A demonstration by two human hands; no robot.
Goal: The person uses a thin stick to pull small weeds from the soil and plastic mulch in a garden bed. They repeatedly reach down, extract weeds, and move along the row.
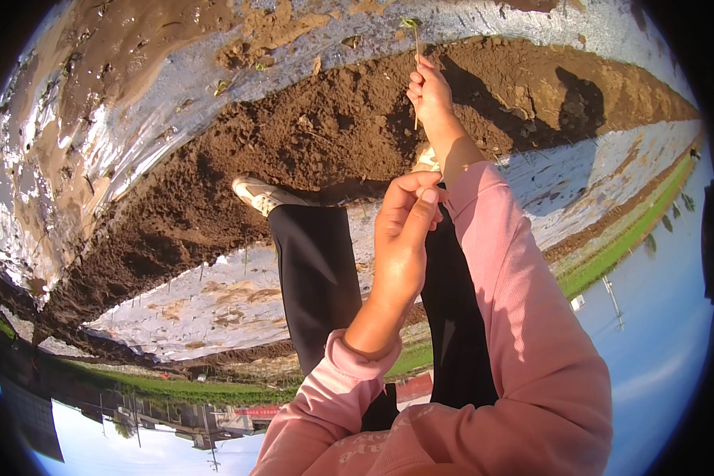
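Note:
My right hand (431,89) grips a thin straight stick (416,44), reaching over the soil toward the silvery plastic mulch film (363,50). At the stick's far end is a small green-leafed seedling (411,24); whether they are joined cannot be told. My left hand (401,229) is raised nearer the camera, beside the right forearm. Its thumb meets the curled fingers, with nothing visible between them. Both arms wear pink sleeves.
Loose brown soil (333,128) runs between two film-covered beds, with a light shoe (262,193) on it. Thin stems stand along the nearer bed (196,315). Small plants (221,88) show on the far film. Grass, buildings and poles appear upside down.

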